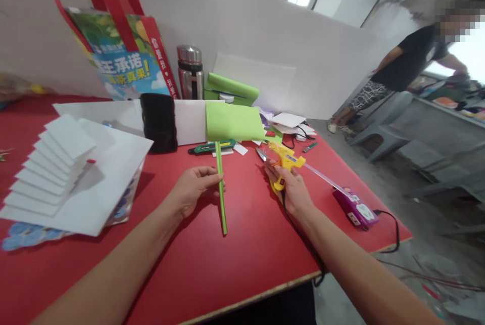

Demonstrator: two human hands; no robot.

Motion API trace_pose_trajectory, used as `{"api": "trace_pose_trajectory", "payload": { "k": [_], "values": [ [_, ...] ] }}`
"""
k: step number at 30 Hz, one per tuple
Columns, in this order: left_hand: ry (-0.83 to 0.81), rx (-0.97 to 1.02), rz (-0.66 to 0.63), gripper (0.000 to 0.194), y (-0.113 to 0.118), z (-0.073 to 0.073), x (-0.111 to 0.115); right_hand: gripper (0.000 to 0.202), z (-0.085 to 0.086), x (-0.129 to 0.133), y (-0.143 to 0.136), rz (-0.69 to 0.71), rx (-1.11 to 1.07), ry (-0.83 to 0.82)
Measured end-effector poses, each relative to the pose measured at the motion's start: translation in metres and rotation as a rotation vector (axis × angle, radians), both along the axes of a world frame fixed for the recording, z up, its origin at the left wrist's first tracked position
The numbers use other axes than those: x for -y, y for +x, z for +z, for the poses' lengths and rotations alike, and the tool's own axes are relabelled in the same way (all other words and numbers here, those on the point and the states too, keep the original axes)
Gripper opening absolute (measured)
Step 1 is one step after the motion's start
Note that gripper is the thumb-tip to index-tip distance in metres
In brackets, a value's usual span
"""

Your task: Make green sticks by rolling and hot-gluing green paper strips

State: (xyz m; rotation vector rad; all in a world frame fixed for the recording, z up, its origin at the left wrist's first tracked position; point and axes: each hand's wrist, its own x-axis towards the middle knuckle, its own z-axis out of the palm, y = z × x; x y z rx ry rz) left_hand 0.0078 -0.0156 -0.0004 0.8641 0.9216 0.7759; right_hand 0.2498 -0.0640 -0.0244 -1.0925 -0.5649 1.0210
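Observation:
Between the thumb and fingers of my left hand (199, 186) is a narrow folded green paper strip (222, 203), held lengthwise above the red table. My right hand (291, 188) grips a yellow hot glue gun (288, 160) by its handle, nozzle pointing away to the upper left. A clear glue stick (326, 177) sticks out of its back, and a black cord hangs below. Just beyond my right fingers lie scissors (261, 154), partly hidden. A green utility knife (212, 147) rests behind the strip, near a light green paper sheet (235, 122).
On the left, a stepped stack of white pieces (56, 163) sits on white sheets. A black case (158, 123), a steel flask (190, 72) and a printed bag (125, 57) stand behind. A purple power strip (355, 209) lies right. Beyond, a person (407, 57) stands near a grey chair (386, 123).

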Motion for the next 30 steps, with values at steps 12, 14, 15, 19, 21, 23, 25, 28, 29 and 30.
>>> {"api": "trace_pose_trajectory", "payload": {
  "k": [12,14,15,19,21,23,25,28,29,30],
  "values": [
    [0.027,-0.054,0.046,0.027,0.002,-0.003,-0.001,0.031,-0.004,-0.034,0.053,-0.029,0.082,0.093],
    [0.023,-0.056,0.055,0.028,0.002,-0.003,-0.001,0.030,0.005,-0.034,0.045,-0.031,0.148,0.121],
    [0.021,-0.054,0.060,0.028,0.003,-0.003,-0.001,0.029,0.012,-0.034,0.038,-0.016,0.176,0.135],
    [0.022,-0.043,0.068,0.031,0.003,-0.003,0.000,0.029,0.041,-0.034,-0.007,0.205,0.195,0.147],
    [0.016,-0.055,0.067,0.031,0.003,-0.003,0.000,0.032,0.046,-0.034,-0.026,0.297,0.199,0.141],
    [0.005,-0.073,0.069,0.030,0.003,-0.002,0.000,0.033,0.042,-0.034,-0.038,0.341,0.215,0.127],
    [0.000,-0.084,0.069,0.031,0.004,-0.001,0.001,0.031,0.033,-0.032,-0.039,0.354,0.256,0.100],
    [0.000,-0.110,0.047,0.035,0.004,0.000,0.002,0.033,0.021,-0.028,-0.030,0.372,0.356,0.062],
    [0.002,-0.122,0.037,0.035,0.004,0.000,0.002,0.035,0.019,-0.027,-0.026,0.378,0.396,0.050],
    [0.006,-0.134,0.027,0.035,0.004,0.000,0.002,0.037,0.018,-0.026,-0.023,0.384,0.435,0.039]
  ]
}}
